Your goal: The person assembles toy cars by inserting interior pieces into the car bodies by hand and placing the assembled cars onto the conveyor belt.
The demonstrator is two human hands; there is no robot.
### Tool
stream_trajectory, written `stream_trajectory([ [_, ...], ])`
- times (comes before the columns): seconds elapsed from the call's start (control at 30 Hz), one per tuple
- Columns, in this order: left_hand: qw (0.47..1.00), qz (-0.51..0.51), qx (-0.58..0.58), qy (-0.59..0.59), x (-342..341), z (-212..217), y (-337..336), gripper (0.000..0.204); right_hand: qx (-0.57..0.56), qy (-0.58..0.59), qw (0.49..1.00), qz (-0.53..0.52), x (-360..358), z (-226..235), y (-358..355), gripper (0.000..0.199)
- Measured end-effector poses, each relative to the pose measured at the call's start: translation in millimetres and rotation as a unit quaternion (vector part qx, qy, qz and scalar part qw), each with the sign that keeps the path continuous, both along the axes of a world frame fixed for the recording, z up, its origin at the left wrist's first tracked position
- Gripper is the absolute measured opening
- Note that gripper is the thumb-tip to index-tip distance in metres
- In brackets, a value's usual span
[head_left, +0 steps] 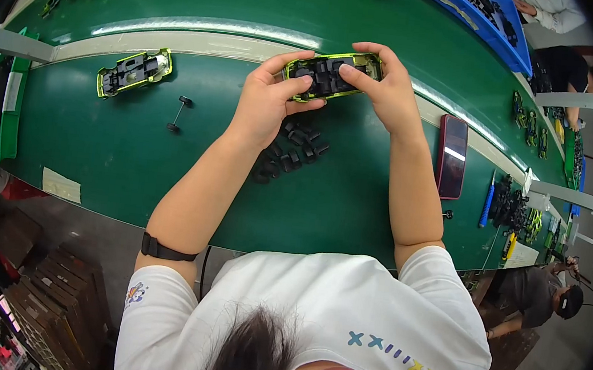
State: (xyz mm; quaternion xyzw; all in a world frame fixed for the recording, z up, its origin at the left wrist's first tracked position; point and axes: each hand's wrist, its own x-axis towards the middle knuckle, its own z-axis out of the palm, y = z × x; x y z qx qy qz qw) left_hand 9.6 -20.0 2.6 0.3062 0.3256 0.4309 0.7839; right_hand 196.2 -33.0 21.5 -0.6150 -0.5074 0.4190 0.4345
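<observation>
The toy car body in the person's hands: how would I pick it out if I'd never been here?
Find the green table, then the person's left hand and right hand, reaching out over it. Between them is the toy car body, a yellow-green rim around black parts. A similar body lies to the left; this one alone is gripped by both hands.

The wide view looks down from a person's head (256, 348), close beside the long, flat, shiny green table (337, 211).
</observation>
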Motion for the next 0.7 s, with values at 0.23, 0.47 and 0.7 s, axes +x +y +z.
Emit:
stream_trajectory([
  [0.23,1.000,0.003,0.001,0.001,2.6,2.2,-3.1,0.036,-0.018,0.086,0.996,-0.015,3.3,-5.6,2.6,0.039],
  [0.47,1.000,0.005,0.002,0.010,2.2,-3.7,0.2,0.037,-0.005,0.072,0.997,-0.006,2.9,-5.9,4.3,0.041],
  [0.7,1.000,0.006,0.003,0.019,0.3,-0.4,-0.1,0.037,0.002,0.072,0.997,0.029,2.6,-4.7,1.8,0.046],
])
